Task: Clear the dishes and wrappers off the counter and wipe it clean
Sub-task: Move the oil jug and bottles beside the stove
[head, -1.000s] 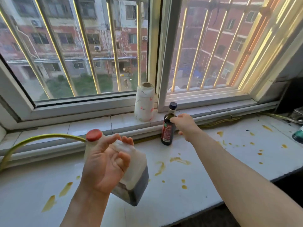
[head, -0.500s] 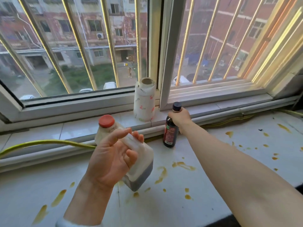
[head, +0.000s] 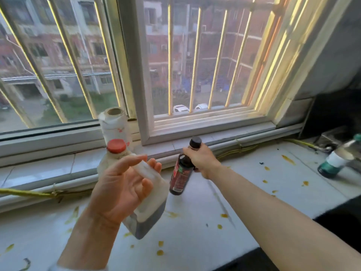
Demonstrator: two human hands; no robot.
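Bottle point(head: 180, 173) tilts in the right grip point(head: 201, 159), clenched round its neck, base hanging below-left toward the stained tabletop point(head: 195, 237); left grip point(head: 121, 190) cradles the red-capped jug point(head: 136, 192).

So the jug point(head: 136, 192) sits up in the left hand point(head: 121, 190) over the table point(head: 195, 241), small bottle point(head: 181, 173) just right of it, paper roll point(head: 114, 126) behind on the sill, another bottle point(head: 338, 159) far right.

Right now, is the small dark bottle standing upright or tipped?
Tipped. The right hand grips the dark bottle at its neck, and its black cap leans right of its base. Whether the base touches the counter is unclear.
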